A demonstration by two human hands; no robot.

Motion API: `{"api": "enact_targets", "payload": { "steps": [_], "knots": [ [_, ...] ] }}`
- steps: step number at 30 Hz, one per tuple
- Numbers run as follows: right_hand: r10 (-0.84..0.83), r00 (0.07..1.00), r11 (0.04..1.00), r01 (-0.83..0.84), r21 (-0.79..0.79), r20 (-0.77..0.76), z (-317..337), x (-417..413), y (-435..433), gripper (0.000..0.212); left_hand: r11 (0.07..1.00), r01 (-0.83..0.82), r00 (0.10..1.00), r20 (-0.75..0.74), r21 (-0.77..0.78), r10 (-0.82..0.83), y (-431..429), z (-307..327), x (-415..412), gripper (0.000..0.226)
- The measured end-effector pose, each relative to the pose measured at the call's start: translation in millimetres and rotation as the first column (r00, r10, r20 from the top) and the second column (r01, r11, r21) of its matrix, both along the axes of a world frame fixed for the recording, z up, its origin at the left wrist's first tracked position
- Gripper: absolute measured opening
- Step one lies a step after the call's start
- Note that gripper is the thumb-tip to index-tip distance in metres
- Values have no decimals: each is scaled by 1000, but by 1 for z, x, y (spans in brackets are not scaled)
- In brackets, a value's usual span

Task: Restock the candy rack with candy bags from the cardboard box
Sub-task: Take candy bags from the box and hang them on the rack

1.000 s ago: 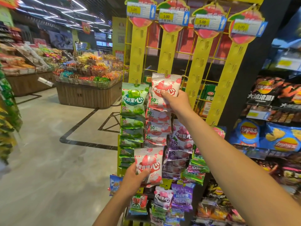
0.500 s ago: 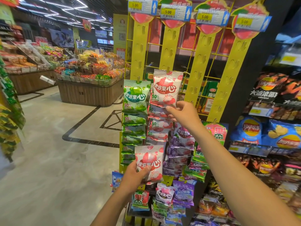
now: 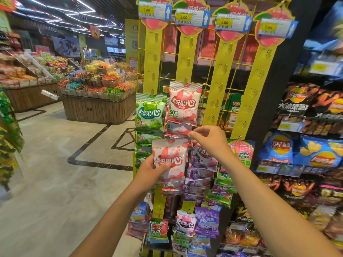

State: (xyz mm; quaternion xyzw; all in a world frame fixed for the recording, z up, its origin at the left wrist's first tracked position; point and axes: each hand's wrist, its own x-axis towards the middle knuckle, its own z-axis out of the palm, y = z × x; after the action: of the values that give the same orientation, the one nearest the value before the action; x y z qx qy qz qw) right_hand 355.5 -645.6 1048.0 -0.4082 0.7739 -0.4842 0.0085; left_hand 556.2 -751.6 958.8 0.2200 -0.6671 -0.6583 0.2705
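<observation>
My left hand (image 3: 153, 170) grips a red-and-white candy bag (image 3: 171, 160) by its lower left, held up in front of the candy rack (image 3: 220, 75). My right hand (image 3: 210, 142) is at the bag's top right corner, thumb and forefinger slightly apart with nothing between them. Just above, another red-and-white bag (image 3: 183, 104) hangs on the rack's second yellow strip, on top of a column of the same bags. A green bag (image 3: 150, 112) heads the column to its left. Purple bags (image 3: 203, 164) hang behind my right wrist. No cardboard box is in view.
The upper parts of the four yellow strips carry no bags. A chip shelf (image 3: 313, 153) stands right of the rack. Loose candy bags (image 3: 185, 224) fill the rack's foot. A wooden display island (image 3: 96, 110) stands across the tiled floor (image 3: 46, 182) on the left.
My right hand let go of the bag it hung on the second strip and dropped down to the bag in my left hand. My left hand raised that bag.
</observation>
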Motion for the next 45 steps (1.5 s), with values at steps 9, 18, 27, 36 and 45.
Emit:
{"api": "enact_targets", "payload": {
  "steps": [9,18,27,36,45],
  "knots": [
    [85,996,983,-80,-168,25,37,9,-5,25,988,28,989,-139,-153,-50,-27,114,-25,27],
    [105,994,952,-89,-294,40,95,1,-21,35,982,40,987,-145,-185,-67,-48,203,-70,19],
    [79,993,937,-46,-347,83,113,-15,-33,35,984,-16,992,-130,-177,-8,-54,229,-91,29],
    [88,992,954,-56,-295,96,89,-13,-33,36,978,-8,996,-87,-208,-10,-59,202,-95,16],
    [66,994,960,-40,-277,85,71,-11,-33,13,957,-43,998,-46,-286,32,-55,191,-87,14]
  ]
}}
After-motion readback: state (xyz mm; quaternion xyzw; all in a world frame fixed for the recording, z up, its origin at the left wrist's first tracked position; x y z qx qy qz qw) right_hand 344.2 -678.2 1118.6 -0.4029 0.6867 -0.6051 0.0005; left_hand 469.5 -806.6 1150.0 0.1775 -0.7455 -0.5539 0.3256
